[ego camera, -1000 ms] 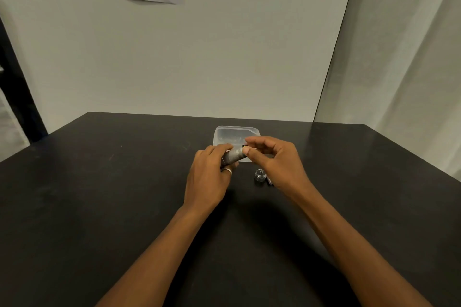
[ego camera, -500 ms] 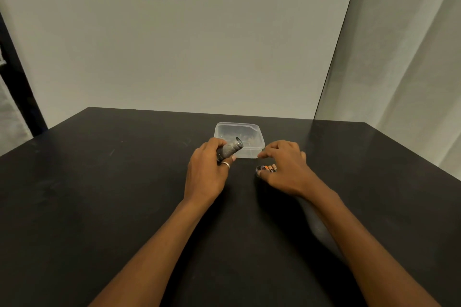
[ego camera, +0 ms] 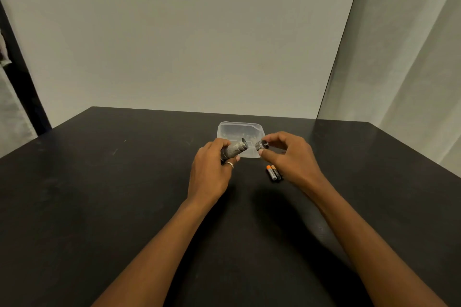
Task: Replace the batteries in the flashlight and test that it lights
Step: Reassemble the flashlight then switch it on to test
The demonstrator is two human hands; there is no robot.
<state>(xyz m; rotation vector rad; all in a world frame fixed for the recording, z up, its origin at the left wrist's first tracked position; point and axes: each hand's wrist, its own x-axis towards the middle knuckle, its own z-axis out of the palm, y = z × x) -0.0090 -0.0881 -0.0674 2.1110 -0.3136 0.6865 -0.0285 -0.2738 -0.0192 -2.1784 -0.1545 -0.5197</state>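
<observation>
while left hand (ego camera: 212, 172) grips flashlight (ego camera: 235, 150) and right hand (ego camera: 290, 157) fingers (ego camera: 270, 137) pinch cap (ego camera: 261, 145) at 3 o'clock, misaligned threads could cross-thread.

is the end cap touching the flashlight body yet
Apart. The head view shows a strip of clear container between the end cap in the right hand and the flashlight body.

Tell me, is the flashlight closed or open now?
Open: the left hand holds the flashlight body, while the right hand holds its cap apart.
</observation>
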